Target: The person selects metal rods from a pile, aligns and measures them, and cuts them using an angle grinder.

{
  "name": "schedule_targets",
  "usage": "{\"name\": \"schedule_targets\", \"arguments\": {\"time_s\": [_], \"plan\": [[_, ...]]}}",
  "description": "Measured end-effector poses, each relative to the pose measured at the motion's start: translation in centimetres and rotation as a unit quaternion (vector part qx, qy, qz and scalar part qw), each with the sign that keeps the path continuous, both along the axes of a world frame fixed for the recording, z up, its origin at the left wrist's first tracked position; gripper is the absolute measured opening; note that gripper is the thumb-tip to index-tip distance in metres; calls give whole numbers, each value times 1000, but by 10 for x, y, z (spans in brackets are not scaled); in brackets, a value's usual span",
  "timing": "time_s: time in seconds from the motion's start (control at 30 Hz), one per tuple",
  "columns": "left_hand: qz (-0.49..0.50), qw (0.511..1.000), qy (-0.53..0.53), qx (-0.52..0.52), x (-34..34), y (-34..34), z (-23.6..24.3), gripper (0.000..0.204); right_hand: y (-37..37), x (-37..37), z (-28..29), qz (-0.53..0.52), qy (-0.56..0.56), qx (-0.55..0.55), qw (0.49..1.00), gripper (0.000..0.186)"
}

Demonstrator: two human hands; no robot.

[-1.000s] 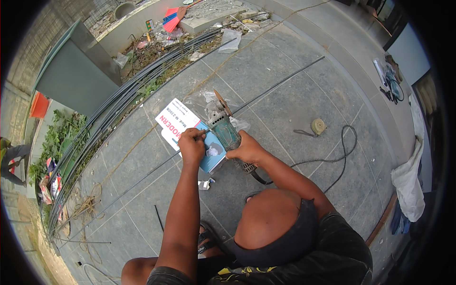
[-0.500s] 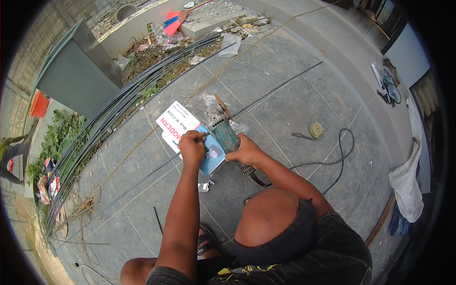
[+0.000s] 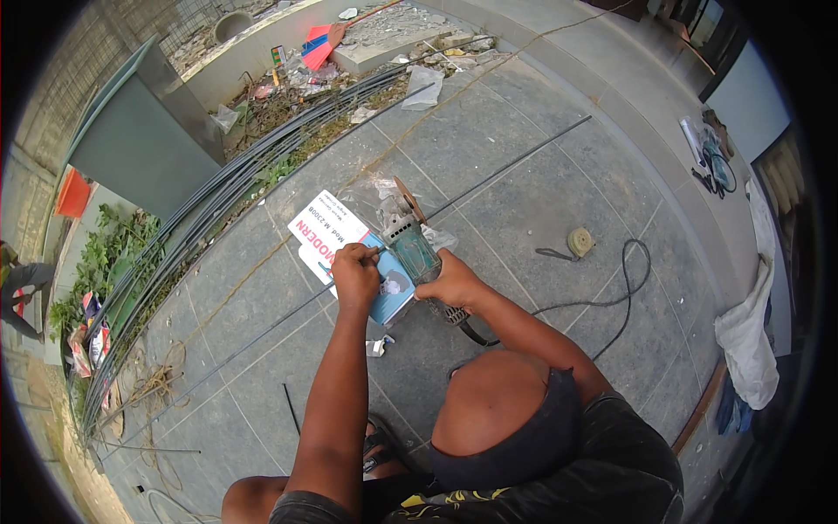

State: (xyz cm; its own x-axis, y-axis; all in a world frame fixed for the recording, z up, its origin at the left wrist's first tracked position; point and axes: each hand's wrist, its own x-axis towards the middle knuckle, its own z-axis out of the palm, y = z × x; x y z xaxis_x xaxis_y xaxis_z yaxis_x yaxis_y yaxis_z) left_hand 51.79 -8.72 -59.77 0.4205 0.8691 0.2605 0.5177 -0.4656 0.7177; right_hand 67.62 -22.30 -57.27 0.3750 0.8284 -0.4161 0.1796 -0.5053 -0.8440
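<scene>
Presumably heavy: angle grinder (image 3: 413, 251), best held by its body, right hand (image 3: 452, 279) clasped there; likely stiff rod (image 3: 515, 165), left hand (image 3: 355, 274) gripping it

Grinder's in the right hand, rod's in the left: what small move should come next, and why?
Probably check that the disc lines up with the rod before pressing: the right hand grips the grinder, the left hand holds the rod, and the disc's edge sits close by it, though contact can't be made out from this view.
</scene>
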Motion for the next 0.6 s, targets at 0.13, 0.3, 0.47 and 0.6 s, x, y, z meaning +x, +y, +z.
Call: {"name": "schedule_targets", "arguments": {"time_s": [0.13,0.3,0.47,0.6], "plan": [[3,1000,-8,-7,0,-1,0,19,-1,-1,4,-5,-1,-8,1000,101],[10,1000,-12,-17,0,1,-1,18,0,-2,3,-7,-13,-11,1000,99],[7,1000,-14,-16,2,-1,0,18,-1,-1,-1,-10,-7,-2,1000,98],[6,1000,-11,-17,1,-1,2,18,0,-1,-1,-13,-15,-1,1000,98]]}}
